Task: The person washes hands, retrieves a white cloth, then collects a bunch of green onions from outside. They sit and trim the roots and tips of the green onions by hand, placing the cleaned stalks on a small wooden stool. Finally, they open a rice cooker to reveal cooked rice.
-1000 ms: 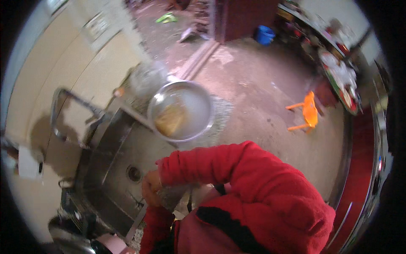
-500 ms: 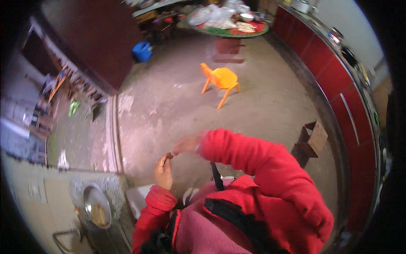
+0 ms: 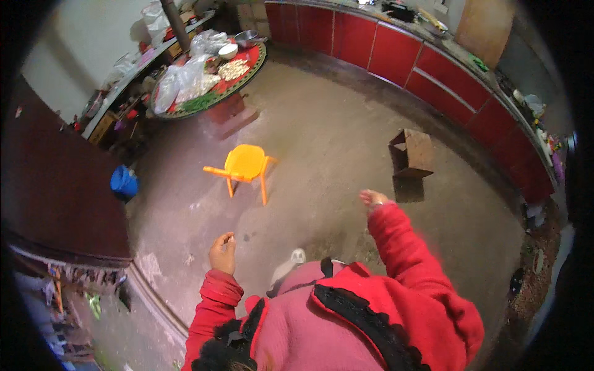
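Note:
My left hand (image 3: 223,252) is raised over the concrete floor, its fingers bent and drawn together near the tips. Whether something tiny sits in that pinch I cannot make out. Farther right, my right hand (image 3: 373,198) reaches forward with loosely extended fingers and nothing visible in it. Both arms wear red sleeves. The nearest thing to my right hand is an open brown box (image 3: 416,153), standing on the floor just beyond it. Ahead of my left hand stands a small orange chair (image 3: 246,162), apart from it.
A round table (image 3: 260,62) at the far left bears plastic bags, greens, pale food pieces and bowls. A blue bucket (image 3: 124,182) stands beside the dark red door (image 3: 59,167). Red cabinets (image 3: 396,52) curve along the far and right sides. A doorway threshold (image 3: 154,294) lies lower left.
My view has swung right, and the sink area has left the picture. My hands, close together before, are now far apart, the right one stretched out toward the box.

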Demonstrator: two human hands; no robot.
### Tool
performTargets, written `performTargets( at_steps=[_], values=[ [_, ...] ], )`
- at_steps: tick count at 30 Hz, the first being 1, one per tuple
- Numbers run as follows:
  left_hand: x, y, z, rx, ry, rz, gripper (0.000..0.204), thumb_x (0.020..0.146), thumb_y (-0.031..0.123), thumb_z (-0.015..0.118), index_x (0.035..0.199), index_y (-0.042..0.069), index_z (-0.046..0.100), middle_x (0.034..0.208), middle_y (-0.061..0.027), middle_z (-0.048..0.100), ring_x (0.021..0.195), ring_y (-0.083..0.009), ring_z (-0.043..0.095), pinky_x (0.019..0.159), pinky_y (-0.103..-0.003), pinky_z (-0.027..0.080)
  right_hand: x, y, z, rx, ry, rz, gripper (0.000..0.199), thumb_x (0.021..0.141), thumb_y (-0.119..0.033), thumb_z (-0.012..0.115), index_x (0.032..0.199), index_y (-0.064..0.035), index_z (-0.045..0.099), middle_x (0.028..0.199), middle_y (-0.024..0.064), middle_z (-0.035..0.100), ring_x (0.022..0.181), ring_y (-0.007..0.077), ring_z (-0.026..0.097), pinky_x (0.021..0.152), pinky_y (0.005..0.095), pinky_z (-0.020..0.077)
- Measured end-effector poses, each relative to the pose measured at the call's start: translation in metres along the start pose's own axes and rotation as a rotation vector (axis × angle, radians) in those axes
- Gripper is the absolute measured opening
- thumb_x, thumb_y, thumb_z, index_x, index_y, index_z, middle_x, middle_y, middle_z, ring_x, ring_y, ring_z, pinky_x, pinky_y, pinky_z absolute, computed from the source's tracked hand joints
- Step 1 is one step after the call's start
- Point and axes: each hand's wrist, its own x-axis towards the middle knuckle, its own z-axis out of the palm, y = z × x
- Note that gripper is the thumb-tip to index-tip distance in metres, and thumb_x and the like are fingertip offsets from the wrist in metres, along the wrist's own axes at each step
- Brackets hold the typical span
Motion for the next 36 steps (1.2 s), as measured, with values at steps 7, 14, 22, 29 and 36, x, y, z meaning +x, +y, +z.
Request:
performTargets(
  at_steps=[7,14,22,29,36],
  values=[
    [0.111,0.032,0.059,0.087,-0.310,0.196,0.018,0.070,0.016,0.055,0.083,0.004,0.058,0.082,-0.0112,0.057,0.080,-0.0238,0.054,0.072,-0.031,0.041,0.026,0.044,-0.109,0.064,0.564,0.126,0.027,0.079,-0.025,0.043,0.097,-0.0079,0.055,0.096,0.0058,0.056,0.079,0.0147,0.050,0.071,0.0268,0.0371],
    [0.203,0.063,0.123,0.024,-0.377,0.323,0.015,0.076,0.012,0.051,0.083,0.000,0.058,0.071,-0.0071,0.058,0.066,-0.0144,0.056,0.062,-0.024,0.044,0.079,0.044,-0.138,-0.682,0.494,0.508,0.035,0.075,-0.029,0.048,0.106,-0.0140,0.051,0.112,0.0045,0.047,0.101,0.0175,0.046,0.083,0.0297,0.0363],
    [0.313,0.159,0.169,-0.018,-0.320,0.321,0.012,0.074,0.010,0.053,0.078,0.001,0.059,0.065,-0.0081,0.058,0.055,-0.0142,0.055,0.054,-0.025,0.043,0.160,-0.123,-0.086,-1.654,0.116,0.457,0.025,0.075,-0.027,0.047,0.095,-0.0166,0.058,0.104,0.0028,0.053,0.098,0.0190,0.049,0.078,0.0316,0.0414],
    [0.399,0.192,0.202,0.020,-0.364,0.332,0.019,0.074,0.005,0.049,0.092,0.005,0.055,0.068,-0.0072,0.057,0.057,-0.0137,0.055,0.055,-0.025,0.043,0.279,-0.153,-0.059,-0.215,0.803,0.114,0.016,0.070,-0.021,0.052,0.076,-0.0099,0.062,0.086,0.0065,0.060,0.086,0.0213,0.055,0.071,0.0315,0.0434],
    [0.513,0.222,0.256,-0.005,-0.508,0.451,0.022,0.071,0.005,0.048,0.092,0.007,0.055,0.079,-0.0091,0.057,0.067,-0.0210,0.055,0.061,-0.033,0.043,0.289,-0.223,-0.026,-0.490,0.790,0.486,0.025,0.073,-0.019,0.049,0.093,-0.0071,0.056,0.098,0.0093,0.055,0.090,0.0212,0.053,0.078,0.0312,0.0401]
  ],
)
